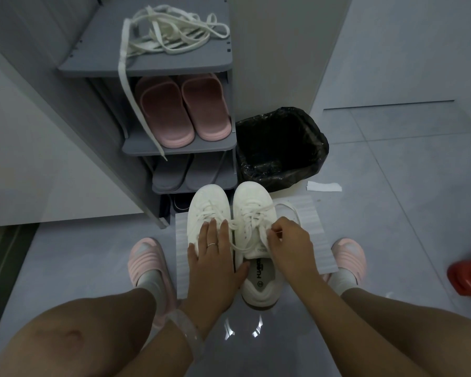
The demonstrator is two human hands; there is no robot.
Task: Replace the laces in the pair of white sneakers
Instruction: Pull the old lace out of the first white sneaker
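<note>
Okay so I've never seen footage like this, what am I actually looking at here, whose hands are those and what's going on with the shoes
There is no machine here. A person wears a camera on the head, so this one picture looks down past their own knees at their hands.

Two white sneakers stand side by side, partly on a white ribbed mat on the grey floor. The left hand lies flat on the left sneaker, steadying it. The right hand pinches a lace of the right sneaker.

Beside them a grey shoe rack carries a loose heap of white laces on top, one end dangling, with pink slippers on the shelf below. A bin with a black bag stands to the right.
</note>
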